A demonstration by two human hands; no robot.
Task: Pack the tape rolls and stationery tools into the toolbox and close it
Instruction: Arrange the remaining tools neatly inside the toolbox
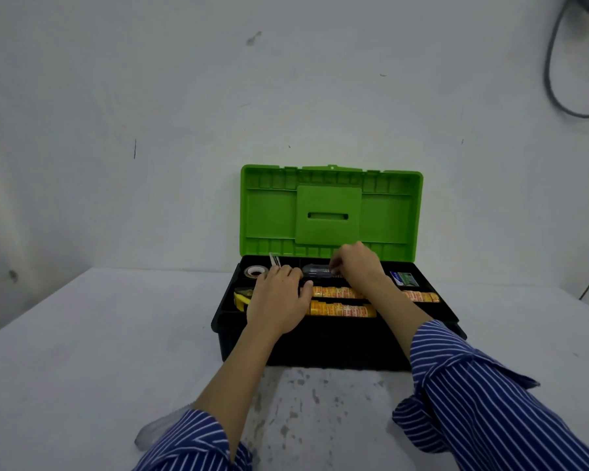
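A black toolbox (337, 348) stands open on the table, its green lid (330, 212) upright against the wall. Inside its tray lie a clear tape roll (255, 270) at the back left, a yellow item (241, 298) at the left, two rows of orange-yellow tape rolls (340, 302) and a green-blue packet (404, 278) at the back right. My left hand (279, 297) rests flat over the tray's left part, fingers spread. My right hand (356, 265) pinches a clear plastic case (315, 270) in the back middle compartment.
The toolbox sits close to a white wall on a grey table (82, 334) with stains near the front. Dark cables (558, 79) hang at the right of the wall. A clear plastic bag (157, 430) lies by my left sleeve.
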